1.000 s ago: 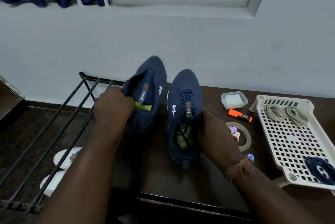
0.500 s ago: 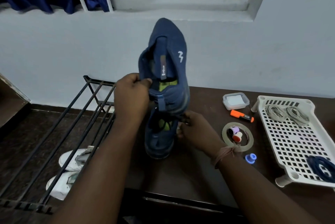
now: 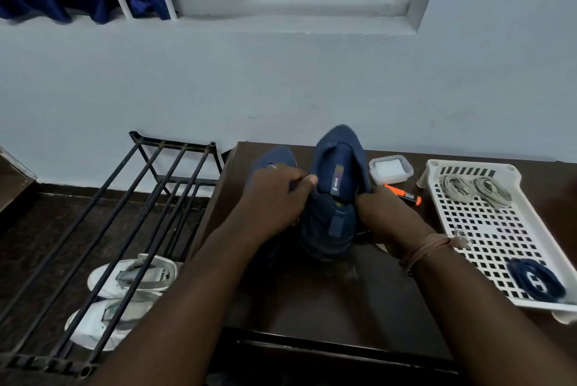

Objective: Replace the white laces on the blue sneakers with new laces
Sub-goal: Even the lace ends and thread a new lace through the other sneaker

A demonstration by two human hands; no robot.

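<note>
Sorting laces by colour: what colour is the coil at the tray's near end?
Dark navy blue coil, seen in the head view.

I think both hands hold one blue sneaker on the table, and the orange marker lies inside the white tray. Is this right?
Not quite. In the head view both hands, the left hand and the right hand, do hold one blue sneaker on the table, but the orange marker lies on the table beside the white tray, not inside it.

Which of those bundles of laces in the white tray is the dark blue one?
The navy lace bundle at the white tray's near corner. The two grey lace bundles lie side by side at its far end.
</note>
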